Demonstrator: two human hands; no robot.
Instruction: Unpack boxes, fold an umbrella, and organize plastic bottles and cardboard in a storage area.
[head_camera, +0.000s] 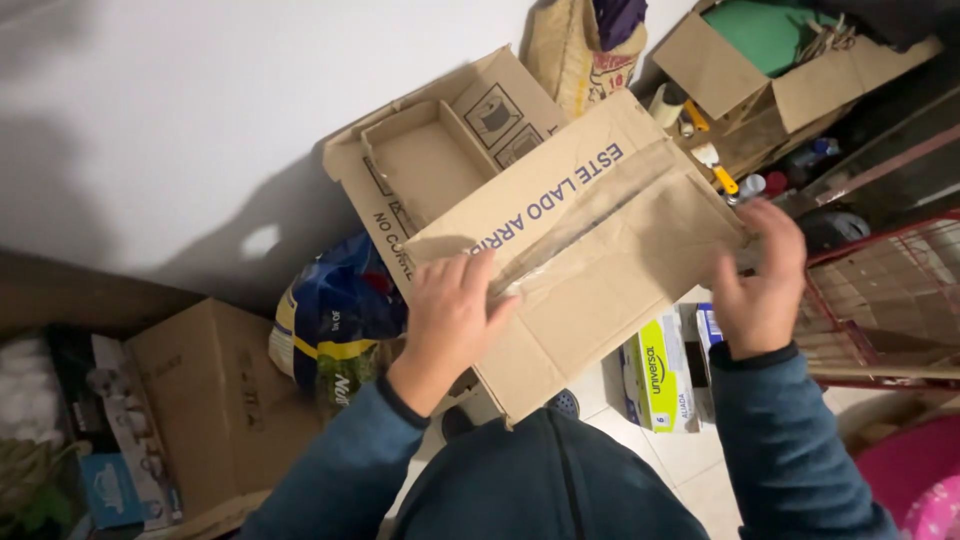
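Observation:
I hold a brown cardboard box in front of me, its taped bottom seam facing up. My left hand lies flat on the near left part of the box, fingers pressing at the end of the clear tape strip. My right hand grips the right edge of the box, fingers curled over it. Both sleeves are dark blue.
Behind stands an open cardboard box against the white wall. A blue and yellow bag and another carton sit at left. Small boxes lie on the tiled floor; a red wire rack is at right, another open carton at the top right.

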